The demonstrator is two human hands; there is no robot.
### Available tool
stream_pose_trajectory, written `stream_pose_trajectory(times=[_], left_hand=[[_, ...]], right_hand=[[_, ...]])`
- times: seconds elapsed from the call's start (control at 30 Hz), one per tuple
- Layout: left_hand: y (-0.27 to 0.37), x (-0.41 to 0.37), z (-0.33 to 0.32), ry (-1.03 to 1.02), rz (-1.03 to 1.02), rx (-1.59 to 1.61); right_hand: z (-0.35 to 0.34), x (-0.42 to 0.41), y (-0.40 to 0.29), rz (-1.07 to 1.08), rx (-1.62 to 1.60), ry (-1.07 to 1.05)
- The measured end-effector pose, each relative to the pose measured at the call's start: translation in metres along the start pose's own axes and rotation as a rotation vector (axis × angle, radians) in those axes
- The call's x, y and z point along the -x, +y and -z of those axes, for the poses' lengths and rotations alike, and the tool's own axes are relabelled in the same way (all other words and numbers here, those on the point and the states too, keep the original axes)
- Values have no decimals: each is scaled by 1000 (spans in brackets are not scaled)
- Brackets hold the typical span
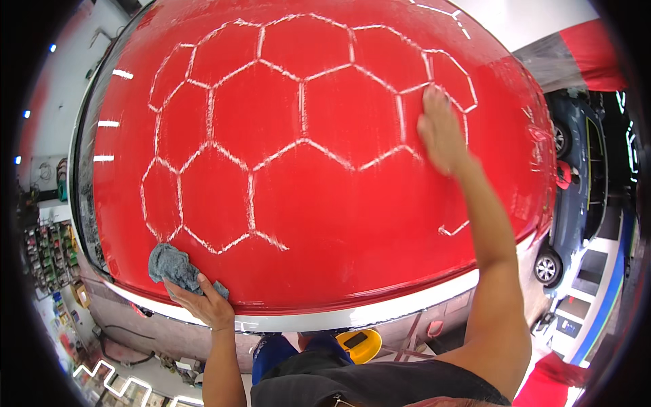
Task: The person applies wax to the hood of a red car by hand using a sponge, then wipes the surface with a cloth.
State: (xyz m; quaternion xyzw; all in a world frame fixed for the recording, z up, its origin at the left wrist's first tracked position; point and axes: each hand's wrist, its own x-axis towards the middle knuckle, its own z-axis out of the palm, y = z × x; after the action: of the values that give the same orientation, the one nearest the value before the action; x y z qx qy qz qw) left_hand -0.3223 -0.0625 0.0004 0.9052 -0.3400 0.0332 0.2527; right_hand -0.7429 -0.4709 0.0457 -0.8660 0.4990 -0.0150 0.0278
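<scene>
A glossy red car body panel (325, 219) fills the middle of the view, mirroring a hexagonal grid of white ceiling lights. At its near left edge my left hand (206, 304) holds a crumpled grey-blue cloth (174, 265), pressed against the panel. Farther off, at the right, my right hand (441, 133) lies flat on the red surface or just over it, slightly blurred, its fingers extended and pointing away from me. No object shows in it. What is beneath the palm is hidden.
The panel's white lower edge (356, 319) runs close to my body. A yellow bowl-like container (374, 348) with a dark item is by my legs. A dark blue-grey car (580, 178) stands at the right. Racked bottles or small goods (56, 257) are at the left.
</scene>
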Motion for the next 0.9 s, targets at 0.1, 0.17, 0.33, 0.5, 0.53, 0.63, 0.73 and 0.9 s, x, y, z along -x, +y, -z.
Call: stream_pose_trajectory(times=[0.1,0.17,0.33,0.5,0.53,0.63,0.73,0.9], left_hand=[[11,-5,-12,9,-45,37],[0,-4,-9,5,-54,38],[-12,-3,-3,41,-66,9],[-5,-5,-7,57,-79,-74],[-2,-4,-7,56,-68,-68],[-8,-5,-4,73,-69,-71],[-6,-4,-9,83,-88,-73],[-2,-3,-1,12,34,-105]], right_hand=[[-2,-132,90,-110,10,81],[-12,-164,96,-95,108,61],[-19,-82,25,-50,-41,167],[-18,68,-18,-35,-34,150],[-19,94,-28,-28,-19,150],[-19,166,-66,4,-9,122],[-9,243,-90,11,-43,29],[-8,306,-109,36,-78,-131]])
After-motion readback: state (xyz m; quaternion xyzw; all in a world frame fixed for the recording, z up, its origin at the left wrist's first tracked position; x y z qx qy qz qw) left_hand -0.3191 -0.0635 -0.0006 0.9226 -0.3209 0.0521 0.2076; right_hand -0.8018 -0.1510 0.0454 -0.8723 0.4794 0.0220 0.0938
